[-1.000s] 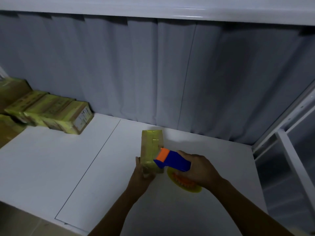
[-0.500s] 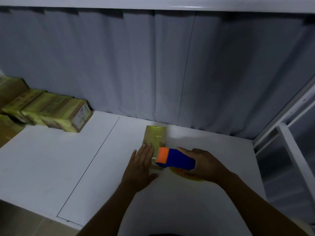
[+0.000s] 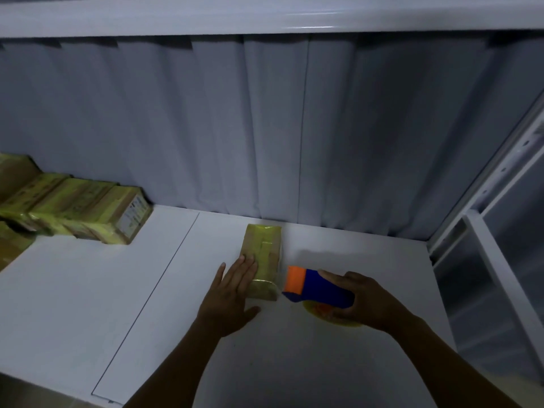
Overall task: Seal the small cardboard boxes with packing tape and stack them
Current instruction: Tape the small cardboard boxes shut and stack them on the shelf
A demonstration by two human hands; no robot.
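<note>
A small cardboard box wrapped in yellowish tape lies flat on the white table, its long side pointing away from me. My left hand lies flat with straight fingers on the box's near left part. My right hand grips a blue tape dispenser with an orange front end, just right of the box. Under the dispenser shows part of a yellow tape roll.
A row of taped boxes is stacked at the far left against the grey curtain. A white metal shelf frame stands at the right. A seam runs across the table left of the box.
The box went from tilted up in my left hand to lying flat on the table. My left hand now presses on it flat. The dispenser moved off the box to its right.
</note>
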